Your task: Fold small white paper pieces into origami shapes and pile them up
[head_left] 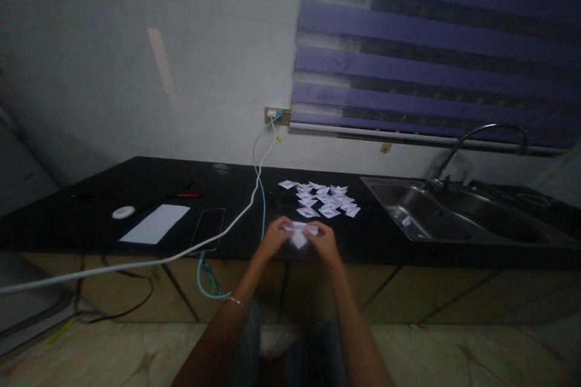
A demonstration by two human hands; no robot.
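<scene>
My left hand [273,236] and my right hand [323,239] meet at the front edge of a black counter [91,205]. Both pinch a small folded white paper piece [299,234] held between their fingertips. Just behind the hands lies a cluster of several folded white paper pieces [323,198] on the counter. A thin bracelet circles my left wrist.
A steel sink [431,217] with a curved tap [481,133] is at the right. A phone [207,227], a white sheet [155,223], a tape roll [123,212] and a red pen [188,195] lie at the left. Two cables [258,181] hang from a wall socket [276,115].
</scene>
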